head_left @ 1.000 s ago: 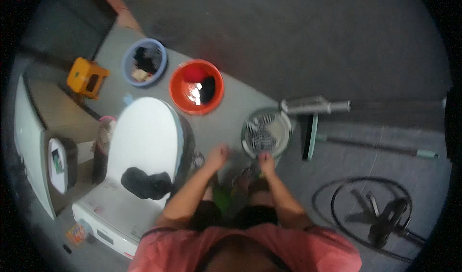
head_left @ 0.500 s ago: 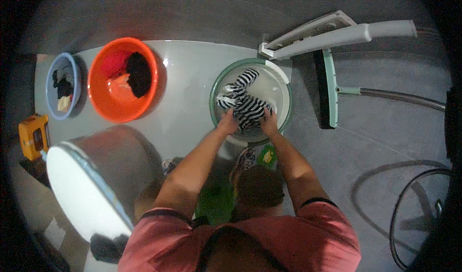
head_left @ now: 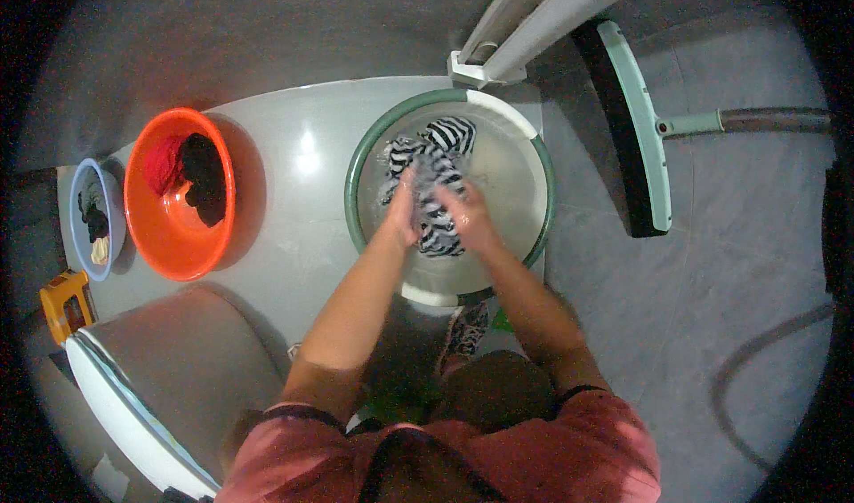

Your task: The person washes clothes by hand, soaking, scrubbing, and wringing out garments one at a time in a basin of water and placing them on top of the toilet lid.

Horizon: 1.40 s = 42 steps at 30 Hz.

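Note:
A black-and-white striped garment (head_left: pixel 449 136) lies bunched in cloudy water inside a round green-and-white basin (head_left: pixel 358 160). My left hand (head_left: pixel 403 208) is edge-on against the cloth's left side, its fingers stretched out. On the other side of the cloth, my right hand (head_left: pixel 469 217) has its fingers apart and slightly smeared by motion. Both touch or hover just over the wet fabric; neither is closed round it. Between them the stripes look blurred by splashing water.
To the left stand an orange basin (head_left: pixel 136 227) and a smaller blue basin (head_left: pixel 78 236), each holding clothes. A grey drum-shaped bin (head_left: pixel 200 352) is at lower left. A floor squeegee (head_left: pixel 642 129) lies to the right, and a white pipe-like fixture (head_left: pixel 543 23) stands behind the basin.
Both hands have let go of the garment's near edge and moved up over its middle, closer together. The garment is more bunched. The view has shifted, and the basin appears larger.

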Each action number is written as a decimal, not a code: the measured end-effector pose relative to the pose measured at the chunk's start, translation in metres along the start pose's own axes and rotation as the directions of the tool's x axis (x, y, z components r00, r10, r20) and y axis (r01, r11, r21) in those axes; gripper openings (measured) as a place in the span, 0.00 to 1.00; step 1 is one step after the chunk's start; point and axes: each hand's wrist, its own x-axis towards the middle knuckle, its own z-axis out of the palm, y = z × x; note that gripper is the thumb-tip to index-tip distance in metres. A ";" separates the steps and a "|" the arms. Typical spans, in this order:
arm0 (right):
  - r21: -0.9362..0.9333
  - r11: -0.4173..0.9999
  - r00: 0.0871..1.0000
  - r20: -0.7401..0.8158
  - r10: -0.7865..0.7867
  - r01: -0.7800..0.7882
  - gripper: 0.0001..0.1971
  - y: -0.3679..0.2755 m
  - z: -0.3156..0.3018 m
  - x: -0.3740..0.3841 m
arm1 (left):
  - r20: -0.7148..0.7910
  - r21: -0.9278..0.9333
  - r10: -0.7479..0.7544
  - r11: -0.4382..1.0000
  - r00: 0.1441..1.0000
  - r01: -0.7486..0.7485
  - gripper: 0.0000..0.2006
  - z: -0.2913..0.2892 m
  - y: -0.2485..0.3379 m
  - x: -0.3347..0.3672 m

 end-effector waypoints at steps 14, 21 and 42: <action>-0.696 0.717 0.921 -0.262 -0.289 0.027 0.16 -0.005 -0.054 0.033 | 0.155 -0.056 0.168 0.985 0.973 -0.162 0.21 -0.007 -0.038 -0.022; -0.704 0.708 0.993 -0.042 -0.109 0.048 0.29 0.002 0.001 0.001 | -0.111 0.221 0.290 0.940 0.950 -0.261 0.43 -0.044 -0.026 0.000; -0.621 0.763 0.915 -0.180 -0.362 0.179 0.19 -0.030 -0.039 0.008 | 0.062 0.179 0.231 0.955 0.971 -0.239 0.15 -0.009 -0.003 -0.037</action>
